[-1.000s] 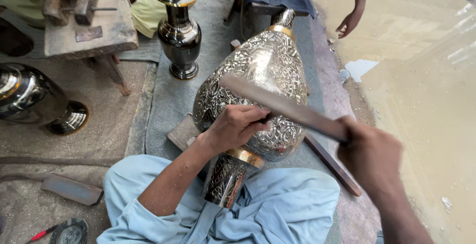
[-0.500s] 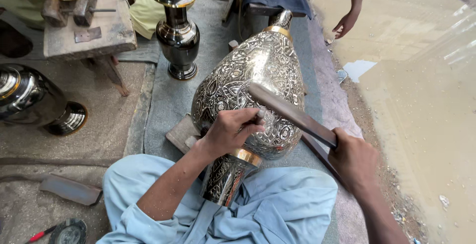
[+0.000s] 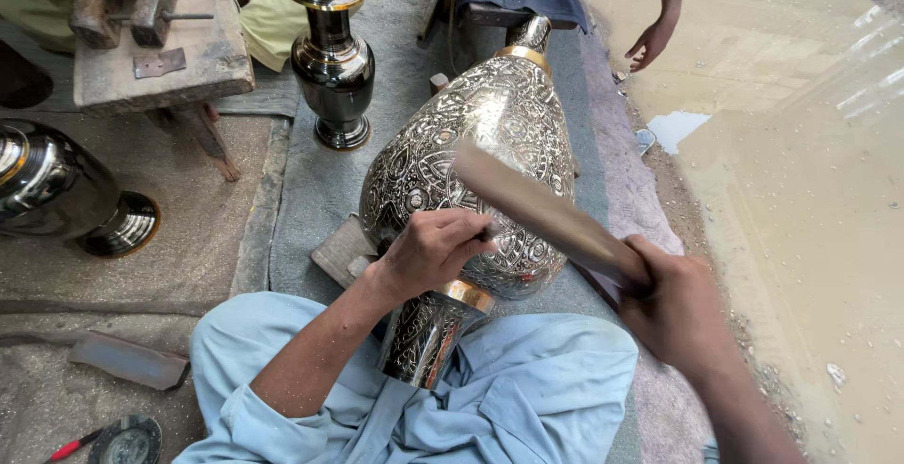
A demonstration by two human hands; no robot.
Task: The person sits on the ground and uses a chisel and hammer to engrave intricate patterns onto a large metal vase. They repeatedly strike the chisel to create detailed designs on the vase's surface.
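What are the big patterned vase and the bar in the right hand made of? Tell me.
Engraved vase: apparently metal, dark with bright silvery chased patterns and a gold-coloured band near its foot; it glints sharply. The left hand rests on it.

Bar in the right hand: flat, dull brownish-grey, blurred; wood or unpolished metal, cannot tell.

Upright vase behind: polished dark metal, mirror reflections, brass-coloured rim.

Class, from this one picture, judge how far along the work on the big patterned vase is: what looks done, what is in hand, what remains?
Done: engraved pattern covers the visible body of the large vase and its foot. In hand: the left hand presses a small tool, mostly hidden, against the lower body, while the right hand holds a flat wooden bar raised over it. Left: cannot tell; the far side is hidden. A plain dark vase stands nearby, unpatterned.
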